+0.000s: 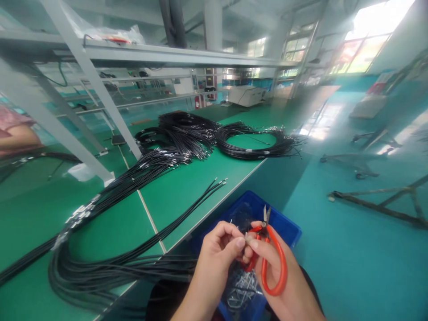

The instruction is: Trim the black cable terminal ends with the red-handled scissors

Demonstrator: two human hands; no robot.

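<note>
My left hand (219,249) is closed in a pinch, fingertips meeting those of my right hand (272,257) above a blue bin (290,232). Whatever tiny piece lies between the fingertips is too small to name. Red-handled scissors (282,266) rest in my right hand, one loop over the thumb side, with the blades pointing up and slightly apart. Below the hands, the bin holds a pile of small silvery pieces (242,287). Left of my left hand, a bundle of black cables (133,263) curves over the table edge, some tips of it lying on the green tabletop (180,196).
More black cables (187,129) with pale tips lie heaped further back, next to a coiled bundle (247,154). Grey shelf posts (96,89) rise from the table. Another person's arm (20,136) shows at far left. A metal stand (377,205) is on the floor at right.
</note>
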